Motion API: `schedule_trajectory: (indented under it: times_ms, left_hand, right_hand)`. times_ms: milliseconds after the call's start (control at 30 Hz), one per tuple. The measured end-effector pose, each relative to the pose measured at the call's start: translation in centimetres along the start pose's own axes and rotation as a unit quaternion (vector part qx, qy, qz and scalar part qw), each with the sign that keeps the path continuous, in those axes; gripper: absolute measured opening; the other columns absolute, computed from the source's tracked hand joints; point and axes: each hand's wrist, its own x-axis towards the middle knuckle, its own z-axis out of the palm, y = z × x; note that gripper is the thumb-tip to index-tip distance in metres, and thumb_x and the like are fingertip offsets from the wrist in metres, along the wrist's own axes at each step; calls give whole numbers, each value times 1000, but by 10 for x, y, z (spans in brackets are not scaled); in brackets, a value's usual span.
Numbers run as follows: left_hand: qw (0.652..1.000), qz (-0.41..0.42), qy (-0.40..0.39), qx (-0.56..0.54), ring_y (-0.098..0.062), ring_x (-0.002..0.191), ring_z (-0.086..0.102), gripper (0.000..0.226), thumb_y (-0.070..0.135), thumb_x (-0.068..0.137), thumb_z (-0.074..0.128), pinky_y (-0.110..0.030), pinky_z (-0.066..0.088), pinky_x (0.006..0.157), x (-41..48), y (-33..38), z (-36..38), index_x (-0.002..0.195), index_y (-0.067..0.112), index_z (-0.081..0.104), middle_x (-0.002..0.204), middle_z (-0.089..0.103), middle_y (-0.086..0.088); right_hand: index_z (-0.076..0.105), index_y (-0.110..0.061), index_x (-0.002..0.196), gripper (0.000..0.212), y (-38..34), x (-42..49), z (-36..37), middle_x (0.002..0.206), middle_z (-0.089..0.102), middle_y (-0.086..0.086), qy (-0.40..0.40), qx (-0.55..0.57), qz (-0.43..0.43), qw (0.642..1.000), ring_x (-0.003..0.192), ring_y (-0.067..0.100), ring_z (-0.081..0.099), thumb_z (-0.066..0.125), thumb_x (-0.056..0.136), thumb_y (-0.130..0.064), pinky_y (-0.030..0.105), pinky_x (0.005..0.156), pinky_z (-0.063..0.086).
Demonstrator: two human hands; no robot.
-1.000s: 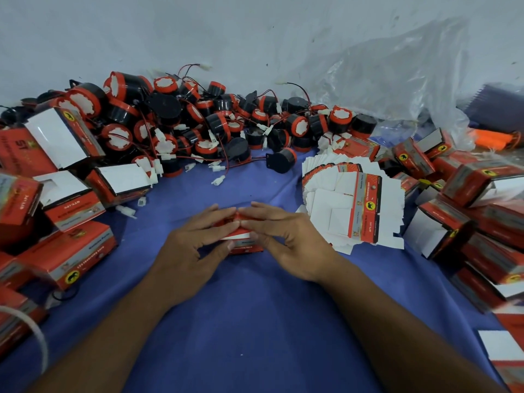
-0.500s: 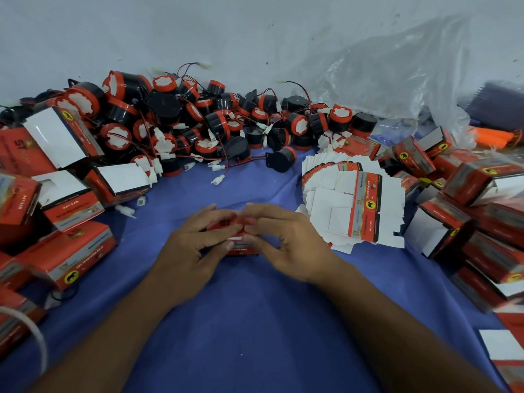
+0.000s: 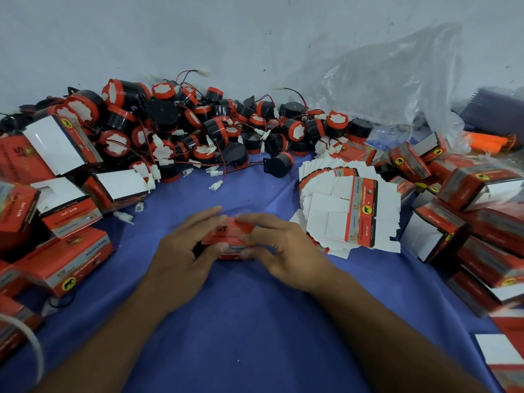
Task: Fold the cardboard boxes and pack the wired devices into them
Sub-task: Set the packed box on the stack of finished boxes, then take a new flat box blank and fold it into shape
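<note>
Left hand (image 3: pixel 184 251) at nine o'clock and right hand (image 3: pixel 280 248) at three pinch the red box (image 3: pixel 230 236) between them on the cloth, its long axis nine-to-three, with the wired devices (image 3: pixel 198 131) heaped at twelve.

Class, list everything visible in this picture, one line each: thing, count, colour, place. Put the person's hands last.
cloth: one, blue, covers the surface.
wired devices: uncounted heap, black and red, back left to centre.
flat box blanks: one stack, white and red, right of centre.
folded boxes: many, red and white, both sides.
plastic bag: one, clear, back right.
held box: one, red, centre.
left hand: grips held box's left end.
right hand: grips its right end.
</note>
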Motion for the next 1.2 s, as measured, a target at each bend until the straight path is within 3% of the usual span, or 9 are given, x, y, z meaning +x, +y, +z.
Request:
schedule_trajectory:
  times_ms: [300, 400, 500, 567, 700, 833, 967, 1067, 1200]
  left_hand:
    - [993, -95, 61, -26, 24, 114, 44, 39, 29, 87, 60, 3, 40, 82, 1, 3, -3, 126, 30, 55, 130, 51, 20]
    - [995, -97, 28, -19, 27, 107, 45, 28, 34, 88, 57, 3, 41, 79, 2, 2, -3, 113, 44, 54, 125, 51, 27]
    - [996, -92, 16, -6, 22, 103, 51, 29, 16, 92, 63, 1, 42, 80, 1, -1, 0, 104, 42, 58, 120, 56, 21]
    - [995, -96, 15, -2, 17, 101, 54, 26, 9, 92, 64, 0, 42, 81, 2, -2, 1, 103, 33, 64, 118, 60, 16]
    - [995, -95, 8, 5, 11, 102, 57, 23, 8, 92, 64, 1, 41, 82, 1, -4, 2, 101, 28, 66, 114, 63, 14]
    - [996, -88, 10, 11, 7, 102, 58, 24, 8, 91, 65, -1, 42, 83, 1, -4, 1, 99, 31, 66, 111, 64, 16]
    - [996, -88, 16, 4, 4, 98, 60, 23, 6, 91, 66, -3, 44, 82, 1, -2, 2, 102, 25, 67, 108, 65, 12]
    - [995, -94, 18, -2, 6, 96, 60, 23, 9, 91, 67, -1, 43, 79, 1, 2, 1, 106, 27, 66, 104, 66, 11]
    - [991, -104, 32, -75, 8, 98, 62, 32, 36, 87, 65, -3, 46, 78, 1, 10, 1, 119, 37, 57, 116, 64, 19]
  right_hand:
    - [72, -3, 102, 18, 2, 9, -4, 121, 66, 8, 144, 32, 103, 984, 102, 17, 64, 76, 89, -14, 30, 88, 54]
    - [67, -8, 105, 18, 14, 24, -48, 112, 70, 3, 370, 224, 287, 855, 96, 13, 69, 73, 92, -18, 34, 81, 57]
    - [62, 4, 114, 31, 29, 25, -108, 115, 68, 21, 541, 337, 276, 720, 83, 0, 69, 62, 100, -23, 14, 75, 53]
    - [61, -1, 114, 41, 37, 20, -131, 110, 63, 11, 562, 412, 265, 667, 93, 10, 69, 63, 97, -38, 22, 83, 54]
    - [58, -23, 116, 43, 56, 4, -135, 117, 63, 2, 268, -90, 457, 843, 112, 26, 61, 74, 83, -46, 37, 88, 51]
    - [36, -15, 145, 83, 59, -3, -124, 152, 32, 20, 13, -283, 550, 786, 140, 44, 30, 76, 83, -51, 55, 114, 30]
    - [43, -11, 139, 71, 49, 1, -132, 145, 31, 19, 65, -246, 543, 800, 125, 41, 46, 83, 83, -29, 47, 103, 43]
    - [62, -16, 115, 37, 35, 8, -152, 120, 62, 6, 142, -202, 489, 837, 96, 22, 60, 81, 85, -23, 34, 82, 48]
    - [68, -21, 100, 23, 10, 27, -141, 94, 76, 0, 270, 119, 419, 859, 81, 20, 75, 82, 83, -28, 43, 71, 63]
